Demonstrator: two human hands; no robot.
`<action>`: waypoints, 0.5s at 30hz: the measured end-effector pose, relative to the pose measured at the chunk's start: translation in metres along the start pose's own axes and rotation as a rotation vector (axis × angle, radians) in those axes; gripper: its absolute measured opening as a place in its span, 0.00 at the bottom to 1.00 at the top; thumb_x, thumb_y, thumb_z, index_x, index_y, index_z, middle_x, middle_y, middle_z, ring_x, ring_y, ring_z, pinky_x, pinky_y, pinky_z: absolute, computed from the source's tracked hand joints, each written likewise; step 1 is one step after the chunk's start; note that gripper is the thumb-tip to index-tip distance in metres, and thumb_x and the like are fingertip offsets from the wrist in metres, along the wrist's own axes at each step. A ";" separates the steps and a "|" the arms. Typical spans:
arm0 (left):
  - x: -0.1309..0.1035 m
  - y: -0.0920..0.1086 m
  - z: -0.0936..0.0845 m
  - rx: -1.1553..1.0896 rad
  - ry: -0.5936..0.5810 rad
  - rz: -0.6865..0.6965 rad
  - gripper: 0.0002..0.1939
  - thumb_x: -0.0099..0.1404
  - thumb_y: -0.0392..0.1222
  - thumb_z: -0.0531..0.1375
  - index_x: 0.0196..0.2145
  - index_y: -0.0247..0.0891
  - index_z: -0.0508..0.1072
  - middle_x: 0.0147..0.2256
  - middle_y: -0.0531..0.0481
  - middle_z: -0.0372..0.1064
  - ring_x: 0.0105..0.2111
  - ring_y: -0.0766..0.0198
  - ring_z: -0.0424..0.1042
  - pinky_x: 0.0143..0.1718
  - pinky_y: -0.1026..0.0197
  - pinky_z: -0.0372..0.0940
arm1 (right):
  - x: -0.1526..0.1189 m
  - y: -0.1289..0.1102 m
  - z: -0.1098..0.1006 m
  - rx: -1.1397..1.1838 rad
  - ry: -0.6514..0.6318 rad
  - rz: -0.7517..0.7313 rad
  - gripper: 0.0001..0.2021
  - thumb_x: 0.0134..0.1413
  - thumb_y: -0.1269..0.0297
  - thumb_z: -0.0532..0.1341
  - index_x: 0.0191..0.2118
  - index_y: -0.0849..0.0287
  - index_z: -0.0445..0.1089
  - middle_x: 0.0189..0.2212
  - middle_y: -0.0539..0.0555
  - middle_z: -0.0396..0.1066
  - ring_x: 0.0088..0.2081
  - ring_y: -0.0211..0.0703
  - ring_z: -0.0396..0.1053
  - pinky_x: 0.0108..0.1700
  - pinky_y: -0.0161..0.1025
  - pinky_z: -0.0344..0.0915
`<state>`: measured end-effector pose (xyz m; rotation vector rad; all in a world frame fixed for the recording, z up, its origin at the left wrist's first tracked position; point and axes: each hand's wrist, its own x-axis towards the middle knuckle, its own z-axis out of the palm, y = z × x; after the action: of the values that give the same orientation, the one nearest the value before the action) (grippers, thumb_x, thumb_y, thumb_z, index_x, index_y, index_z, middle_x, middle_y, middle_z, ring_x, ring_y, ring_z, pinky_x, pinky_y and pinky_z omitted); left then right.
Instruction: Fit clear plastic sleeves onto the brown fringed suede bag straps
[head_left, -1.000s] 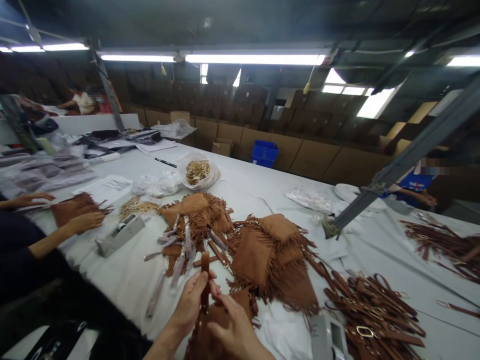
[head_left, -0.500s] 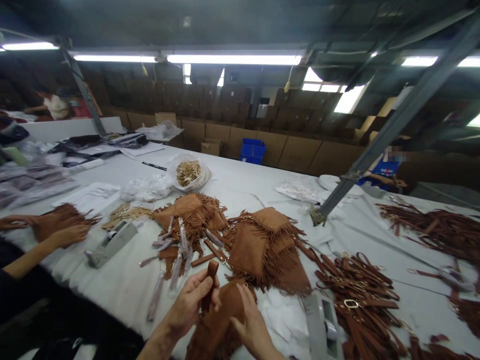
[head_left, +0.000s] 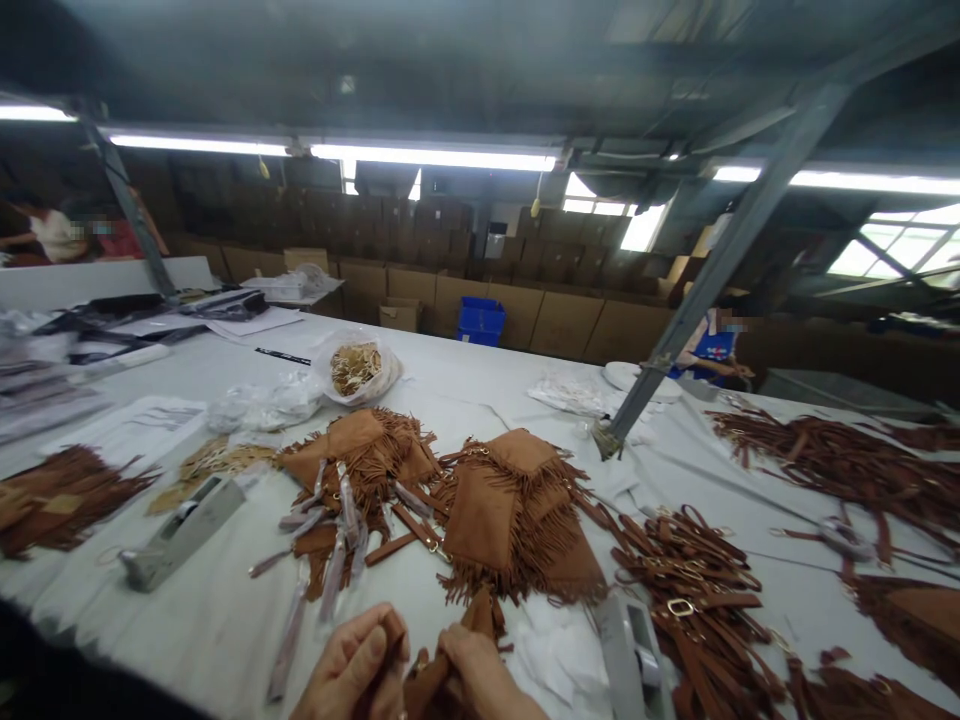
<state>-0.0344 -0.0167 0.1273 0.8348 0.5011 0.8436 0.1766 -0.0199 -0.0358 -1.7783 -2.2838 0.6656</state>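
Note:
At the bottom edge, my left hand [head_left: 356,668] is closed around a folded brown strap [head_left: 393,640], mostly hidden by the fingers. My right hand [head_left: 480,668] pinches a brown suede fringed bag [head_left: 429,688], whose lower part falls outside the picture. Just beyond my hands lies a stack of similar fringed bags [head_left: 484,512]. To its left, another fringed pile [head_left: 356,435] has plastic-wrapped straps [head_left: 349,510] on it. Beside my right hand are white sheets [head_left: 551,640] and a grey tape dispenser [head_left: 628,655].
Loose brown straps with buckles [head_left: 697,590] heap up on the right. A second tape dispenser [head_left: 184,530] stands left, near a fringed piece [head_left: 64,500]. A bag of tan scraps [head_left: 356,368] sits farther back. A slanted metal post [head_left: 675,335] rises from the table [head_left: 450,385].
My view has swung rightward, and my hands sit lower in it. My right hand went from lying spread on the bag to pinching it. The other person's hands at left are out of view.

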 end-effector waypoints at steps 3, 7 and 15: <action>-0.008 0.015 -0.013 -0.042 0.140 0.032 0.23 0.56 0.61 0.61 0.25 0.36 0.67 0.11 0.65 0.43 0.11 0.77 0.43 0.16 0.70 0.52 | -0.002 -0.017 -0.020 -0.031 -0.003 0.042 0.06 0.48 0.61 0.62 0.32 0.56 0.70 0.30 0.52 0.73 0.33 0.44 0.68 0.33 0.36 0.54; -0.010 0.033 -0.029 0.032 0.273 0.064 0.21 0.55 0.55 0.65 0.22 0.36 0.64 0.14 0.65 0.44 0.13 0.79 0.38 0.15 0.72 0.48 | -0.002 -0.037 -0.042 -0.007 -0.032 0.107 0.20 0.50 0.42 0.58 0.29 0.56 0.72 0.28 0.55 0.75 0.31 0.47 0.69 0.30 0.38 0.52; 0.058 -0.036 -0.070 0.462 0.224 0.011 0.22 0.62 0.61 0.53 0.25 0.38 0.63 0.16 0.60 0.53 0.16 0.72 0.50 0.17 0.68 0.46 | 0.022 -0.017 -0.003 0.206 0.171 0.456 0.14 0.56 0.59 0.55 0.39 0.64 0.72 0.37 0.65 0.74 0.40 0.53 0.70 0.41 0.42 0.61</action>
<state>-0.0321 0.0466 0.0530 1.1707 0.9117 0.8482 0.1567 -0.0012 -0.0290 -2.1697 -1.6453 0.7506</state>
